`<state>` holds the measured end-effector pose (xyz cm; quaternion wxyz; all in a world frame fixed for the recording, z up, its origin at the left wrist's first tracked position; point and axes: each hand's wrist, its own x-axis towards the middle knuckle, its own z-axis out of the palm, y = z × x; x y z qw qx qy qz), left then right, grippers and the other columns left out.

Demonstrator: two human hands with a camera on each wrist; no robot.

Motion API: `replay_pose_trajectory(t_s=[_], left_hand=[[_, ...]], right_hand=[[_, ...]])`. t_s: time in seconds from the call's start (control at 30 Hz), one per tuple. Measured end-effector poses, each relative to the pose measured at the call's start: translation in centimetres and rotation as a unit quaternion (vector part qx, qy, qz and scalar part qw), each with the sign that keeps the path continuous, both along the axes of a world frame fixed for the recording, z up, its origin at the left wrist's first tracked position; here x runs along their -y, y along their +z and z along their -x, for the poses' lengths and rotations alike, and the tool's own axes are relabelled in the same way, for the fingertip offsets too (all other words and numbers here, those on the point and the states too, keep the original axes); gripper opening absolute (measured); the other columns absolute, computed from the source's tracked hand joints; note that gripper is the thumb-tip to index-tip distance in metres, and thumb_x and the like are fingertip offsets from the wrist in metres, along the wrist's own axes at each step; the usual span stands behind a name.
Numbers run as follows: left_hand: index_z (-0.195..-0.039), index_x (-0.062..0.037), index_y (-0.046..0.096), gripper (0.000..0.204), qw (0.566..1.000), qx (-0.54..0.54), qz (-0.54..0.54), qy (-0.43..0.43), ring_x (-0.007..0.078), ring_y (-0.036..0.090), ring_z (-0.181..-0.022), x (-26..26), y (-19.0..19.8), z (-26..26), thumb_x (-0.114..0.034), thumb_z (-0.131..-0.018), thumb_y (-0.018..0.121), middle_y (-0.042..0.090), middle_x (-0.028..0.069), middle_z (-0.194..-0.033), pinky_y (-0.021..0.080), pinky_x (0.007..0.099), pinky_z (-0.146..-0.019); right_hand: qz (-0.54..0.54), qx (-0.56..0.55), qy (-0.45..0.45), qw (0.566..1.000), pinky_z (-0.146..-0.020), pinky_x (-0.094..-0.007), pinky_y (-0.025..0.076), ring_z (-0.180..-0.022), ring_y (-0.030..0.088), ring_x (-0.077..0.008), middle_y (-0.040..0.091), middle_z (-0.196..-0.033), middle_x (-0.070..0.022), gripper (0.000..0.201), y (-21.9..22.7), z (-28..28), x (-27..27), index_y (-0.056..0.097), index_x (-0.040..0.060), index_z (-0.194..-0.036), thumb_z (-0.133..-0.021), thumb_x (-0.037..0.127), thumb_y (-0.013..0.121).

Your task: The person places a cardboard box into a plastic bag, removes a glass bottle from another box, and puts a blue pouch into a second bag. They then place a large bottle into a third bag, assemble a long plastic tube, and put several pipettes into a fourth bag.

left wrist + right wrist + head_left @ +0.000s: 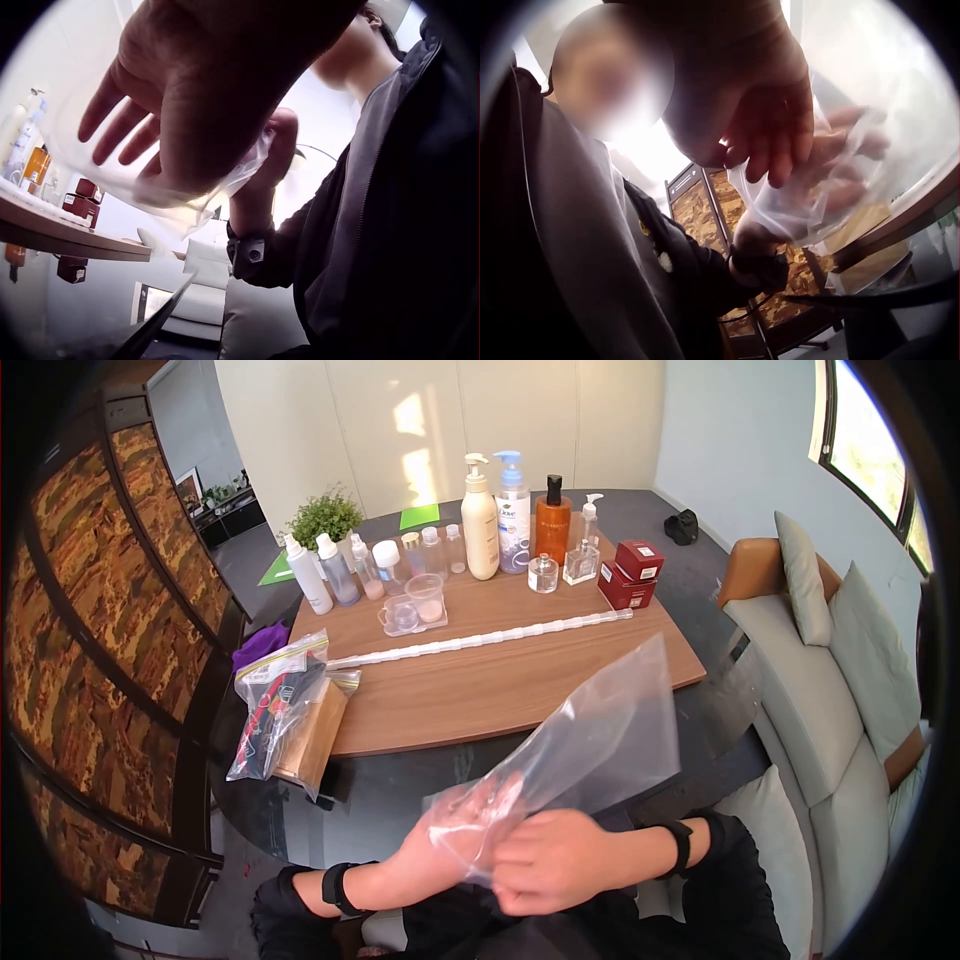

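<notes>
Bag point(618, 725) is covering the left hand point(462, 838), its fingers spreading inside, and stretching toward 2 o'clock, near the surface's point(470, 705) 5 o'clock edge. At the left hand's 4 o'clock, the right hand's point(556, 860) fingers are pinching the bag.

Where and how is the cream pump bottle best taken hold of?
Probably around the middle of the body, below the pump, from the person's side: the cream pump bottle stands upright with a tall, rounded body facing that way, while the Dove pump bottle crowds its right.
</notes>
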<state>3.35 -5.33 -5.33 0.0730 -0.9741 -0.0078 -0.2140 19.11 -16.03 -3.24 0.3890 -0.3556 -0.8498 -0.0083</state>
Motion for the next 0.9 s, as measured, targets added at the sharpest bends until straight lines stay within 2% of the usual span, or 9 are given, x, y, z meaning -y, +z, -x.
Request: replay_pose_trajectory(t_s=[0.13, 0.23, 0.27, 0.37, 0.5, 0.6, 0.7, 0.8, 0.9], left_hand=[[-0.137, -0.0059, 0.047, 0.062, 0.987, 0.005, 0.151, 0.046, 0.0242, 0.064, -0.093, -0.1, 1.3, -1.1, -0.012, -0.079, 0.067, 0.046, 0.0176, -0.140, 0.054, 0.0335, -0.079], [-0.146, -0.0021, 0.033, 0.071, 0.871, -0.014, 0.490, 0.038, 0.0285, 0.063, -0.105, -0.1, 4.0, -0.9, -0.015, -0.085, 0.068, 0.038, 0.0205, -0.146, 0.053, 0.0350, -0.083], [-0.149, -0.0019, 0.025, 0.083, 0.877, 0.013, 0.480, -0.001, 0.0353, 0.050, -0.125, -1.0, 3.0, -0.7, -0.022, -0.083, 0.071, 0.026, 0.0253, -0.152, 0.046, 0.0415, -0.096], [-0.149, -0.0007, 0.025, 0.091, 0.935, 0.082, 0.344, 0.031, 0.0440, 0.029, -0.139, -1.6, 3.5, -0.6, -0.031, -0.079, 0.075, 0.019, 0.0289, -0.153, 0.033, 0.0485, -0.108], [-0.143, 0.0035, 0.035, 0.083, 0.963, 0.005, 0.268, 0.029, 0.0518, 0.025, -0.137, -2.4, 3.6, -0.2, -0.039, -0.082, 0.072, 0.019, 0.0317, -0.151, 0.031, 0.0489, -0.109], [-0.148, 0.0014, 0.026, 0.078, 0.939, -0.115, 0.321, 0.040, 0.0500, 0.017, -0.142, -2.4, 2.3, 0.4, -0.031, -0.088, 0.064, 0.012, 0.0321, -0.154, 0.023, 0.0508, -0.113], [-0.141, 0.0041, 0.038, 0.064, 0.917, -0.032, 0.398, 0.018, 0.0531, 0.032, -0.133, -1.0, 2.8, 1.1, -0.022, -0.089, 0.064, 0.022, 0.0342, -0.149, 0.034, 0.0506, -0.107], [-0.139, 0.0061, 0.039, 0.062, 0.948, -0.009, 0.318, 0.000, 0.0505, 0.036, -0.132, 0.3, 3.9, 2.3, -0.019, -0.089, 0.065, 0.026, 0.0342, -0.148, 0.036, 0.0485, -0.106], [-0.137, 0.0069, 0.041, 0.062, 0.958, -0.032, 0.286, 0.000, 0.0463, 0.039, -0.133, 2.0, 5.7, 3.1, -0.017, -0.087, 0.067, 0.031, 0.0347, -0.146, 0.038, 0.0464, -0.105]], right_hand=[[0.021, 0.054, 0.051, 0.997, -0.060, -0.0271, 0.044, -0.067, 0.057, -0.0151, 0.051, -0.073, -0.0008, 0.015, -2.7, 2.6, -0.1, 0.055, 0.0096, -0.075, -0.080, 0.022, 0.064], [0.052, 0.061, 0.080, 0.994, -0.062, -0.0274, 0.045, -0.070, 0.057, -0.0156, 0.052, -0.075, -0.0013, 0.016, -2.7, 2.9, 0.2, 0.055, 0.0094, -0.075, -0.079, 0.022, 0.064], [0.036, 0.054, 0.081, 0.995, -0.062, -0.0274, 0.045, -0.072, 0.057, -0.0159, 0.052, -0.076, -0.0017, 0.016, -3.6, 2.8, -0.1, 0.055, 0.0093, -0.075, -0.079, 0.023, 0.064], [0.028, 0.095, 0.054, 0.994, -0.061, -0.0281, 0.045, -0.074, 0.057, -0.0152, 0.052, -0.077, -0.0014, 0.015, -3.4, 1.8, -0.4, 0.056, 0.0093, -0.076, -0.079, 0.023, 0.063], [0.014, 0.100, -0.011, 0.995, -0.070, -0.0290, 0.047, -0.071, 0.058, -0.0165, 0.052, -0.072, -0.0009, 0.020, -2.4, 0.6, -0.2, 0.052, 0.0122, -0.072, -0.081, 0.027, 0.064], [0.051, 0.060, -0.035, 0.996, -0.070, -0.0305, 0.047, -0.074, 0.059, -0.0184, 0.058, -0.077, -0.0013, 0.017, -1.9, -0.5, -0.5, 0.054, 0.0121, -0.073, -0.080, 0.023, 0.066], [0.065, -0.002, -0.062, 0.996, -0.075, -0.0347, 0.050, -0.079, 0.061, -0.0228, 0.062, -0.083, -0.0041, 0.011, -1.3, -1.5, -1.4, 0.057, 0.0104, -0.076, -0.078, 0.017, 0.066], [0.062, -0.104, -0.100, 0.988, -0.082, -0.0371, 0.052, -0.091, 0.064, -0.0291, 0.067, -0.104, -0.0103, 0.008, -1.6, -2.8, -3.0, 0.061, 0.0070, -0.080, -0.078, 0.014, 0.065], [0.262, -0.350, -0.091, 0.895, -0.083, -0.0331, 0.052, -0.102, 0.066, -0.0208, 0.065, -0.118, -0.0144, 0.011, -1.8, -3.5, -4.0, 0.060, 0.0041, -0.087, -0.093, 0.013, 0.057]])
